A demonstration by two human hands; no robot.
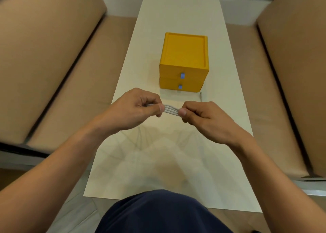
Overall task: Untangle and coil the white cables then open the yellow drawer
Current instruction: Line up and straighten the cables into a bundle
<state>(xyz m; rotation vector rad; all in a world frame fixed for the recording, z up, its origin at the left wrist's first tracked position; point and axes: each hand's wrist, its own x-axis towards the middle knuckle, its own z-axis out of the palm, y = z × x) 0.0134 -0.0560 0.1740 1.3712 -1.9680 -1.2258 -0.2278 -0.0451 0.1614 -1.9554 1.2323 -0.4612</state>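
At the centre of the frame, the left hand (139, 107) and the right hand (199, 116) each pinch one end of a short bundle of white cables (172, 110), thumbs on top and fingers curled beneath. Several strands lie side by side, pulled flat between the two grips and held just above the worktop (158, 20). No knot or crossing shows in that visible stretch, so the untangling looks done and the coiling well on, though the hands hide both ends of the bundle. A thin pale tip (201, 97), probably a loose cable end, pokes up just beyond the right hand. Further up the frame stands the yellow drawer unit (184, 63), near the hands but apart from them, with its upper drawer (172, 73) and lower drawer (172, 86) both shut and the blue knobs (182, 75) untouched. Opening the drawer is what remains.
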